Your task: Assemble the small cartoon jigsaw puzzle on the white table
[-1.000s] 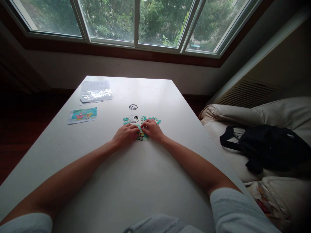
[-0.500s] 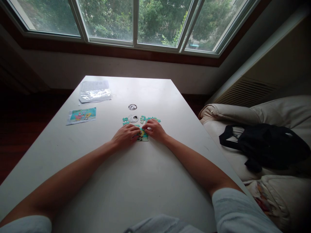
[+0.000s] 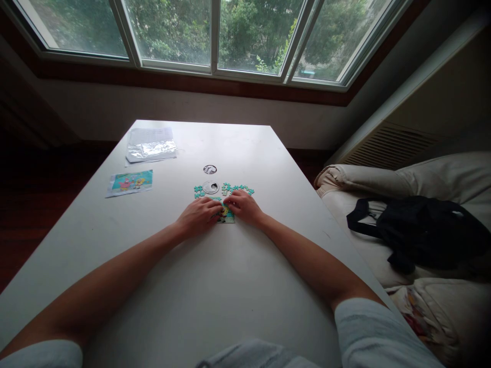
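A partly joined jigsaw puzzle point(image 3: 227, 219) with a yellow cartoon figure lies on the white table, half hidden beneath my hands. My left hand point(image 3: 199, 213) rests over its left side, fingers together and curled onto the edge. From the right, my right hand point(image 3: 243, 205) reaches the puzzle's upper part with thumb and forefinger pinched on what looks like a small puzzle piece, mostly covered. Loose turquoise puzzle pieces point(image 3: 240, 188) lie just beyond my right hand, and more loose pieces point(image 3: 198, 189) beyond my left. Between these groups sits a round, clear-looking lid or disc point(image 3: 210, 187).
Farther back is a second round disc point(image 3: 209, 169). At the left lie a cartoon picture sheet point(image 3: 130, 182) and a clear plastic bag with papers point(image 3: 151, 145). A cream sofa point(image 3: 356, 179) holding a black bag point(image 3: 425, 232) borders the white table point(image 3: 215, 286) on the right.
Both hands stay over the puzzle almost unmoved; the right fingers shift very slightly. The whole view has drifted by a few pixels.
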`<state>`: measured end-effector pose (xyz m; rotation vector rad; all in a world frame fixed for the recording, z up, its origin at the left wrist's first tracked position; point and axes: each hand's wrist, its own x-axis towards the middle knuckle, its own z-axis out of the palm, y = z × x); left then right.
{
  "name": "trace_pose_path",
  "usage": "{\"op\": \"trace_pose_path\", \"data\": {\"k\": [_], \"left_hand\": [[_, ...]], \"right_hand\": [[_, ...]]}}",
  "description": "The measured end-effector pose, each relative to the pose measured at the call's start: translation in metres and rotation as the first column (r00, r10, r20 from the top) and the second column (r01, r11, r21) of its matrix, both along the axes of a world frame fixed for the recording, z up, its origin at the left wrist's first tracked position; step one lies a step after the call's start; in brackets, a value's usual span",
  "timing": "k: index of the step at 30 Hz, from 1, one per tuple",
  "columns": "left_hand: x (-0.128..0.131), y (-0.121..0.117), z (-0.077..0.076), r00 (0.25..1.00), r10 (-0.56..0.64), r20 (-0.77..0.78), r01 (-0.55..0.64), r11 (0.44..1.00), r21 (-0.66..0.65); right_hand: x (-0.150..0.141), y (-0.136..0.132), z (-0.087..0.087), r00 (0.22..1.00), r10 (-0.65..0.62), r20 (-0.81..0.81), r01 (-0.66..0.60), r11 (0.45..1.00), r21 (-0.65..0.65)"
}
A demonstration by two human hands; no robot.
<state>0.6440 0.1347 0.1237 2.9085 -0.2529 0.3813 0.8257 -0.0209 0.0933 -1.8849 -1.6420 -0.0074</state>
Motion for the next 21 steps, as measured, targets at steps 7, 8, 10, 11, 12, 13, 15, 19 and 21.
{"op": "trace_pose_path", "data": {"k": [7, 8, 10, 11, 12, 13, 15, 19, 21], "left_hand": [[-0.0002, -0.001, 0.0005, 1.0, 0.002, -0.004, -0.002, 1.0, -0.008], [-0.0002, -0.0011, 0.0003, 1.0, 0.005, 0.0, -0.005, 1.0, -0.015], [-0.0001, -0.001, -0.0002, 1.0, 0.012, 0.005, -0.012, 1.0, -0.027], [0.0, -0.0008, -0.0005, 1.0, 0.014, 0.007, -0.014, 0.999, -0.029], [0.0, -0.0005, -0.0005, 1.0, 0.013, 0.007, -0.013, 1.0, -0.028], [0.0, -0.0002, -0.0004, 1.0, 0.011, 0.007, -0.011, 1.0, -0.024], [-0.0002, 0.0004, 0.0002, 1.0, 0.002, 0.007, -0.002, 1.0, -0.014], [-0.0011, 0.001, 0.0011, 1.0, -0.005, 0.015, 0.006, 1.0, -0.009], [-0.0011, 0.0017, 0.0004, 1.0, 0.002, 0.017, -0.002, 1.0, -0.018]], "right_hand": [[-0.0001, 0.0006, 0.0004, 1.0, -0.006, -0.016, 0.007, 1.0, 0.007], [-0.0002, 0.0005, 0.0004, 1.0, -0.005, -0.014, 0.006, 1.0, 0.01], [-0.0002, 0.0004, -0.0001, 1.0, -0.007, -0.003, 0.007, 1.0, 0.017], [-0.0001, 0.0003, -0.0004, 1.0, -0.007, 0.004, 0.007, 1.0, 0.017], [0.0001, 0.0003, -0.0008, 1.0, -0.007, 0.01, 0.007, 1.0, 0.016], [0.0004, 0.0003, -0.0012, 1.0, -0.008, 0.013, 0.008, 1.0, 0.013], [0.001, 0.0003, -0.0019, 1.0, -0.006, 0.013, 0.006, 1.0, 0.01], [0.0014, 0.0001, -0.0024, 1.0, -0.01, 0.003, 0.01, 0.999, 0.031], [0.0011, -0.0002, -0.002, 1.0, -0.012, -0.003, 0.012, 0.999, 0.042]]}}
